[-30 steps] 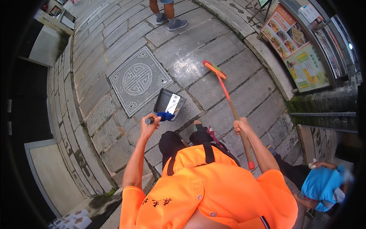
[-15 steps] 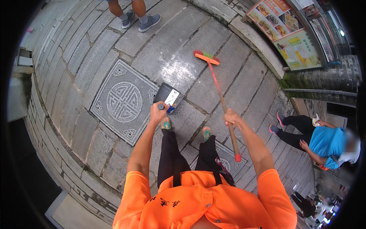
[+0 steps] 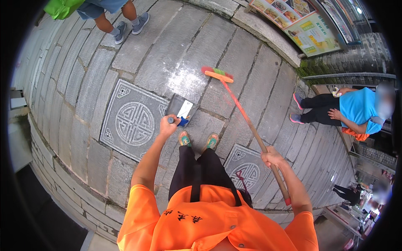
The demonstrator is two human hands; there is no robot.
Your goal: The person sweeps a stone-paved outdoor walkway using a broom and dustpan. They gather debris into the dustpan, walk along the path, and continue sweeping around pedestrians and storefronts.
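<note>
My left hand is curled round the handle of the dark dustpan, just ahead of my shoes; my right hand is wrapped about the broom, its orange head beyond, over grey paving.

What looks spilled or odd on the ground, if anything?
A whitish, blotchy patch on the grey paving stones, beyond the dustpan and left of the broom head, looks odd against the darker stone. I cannot tell whether it is residue or glare.
</note>
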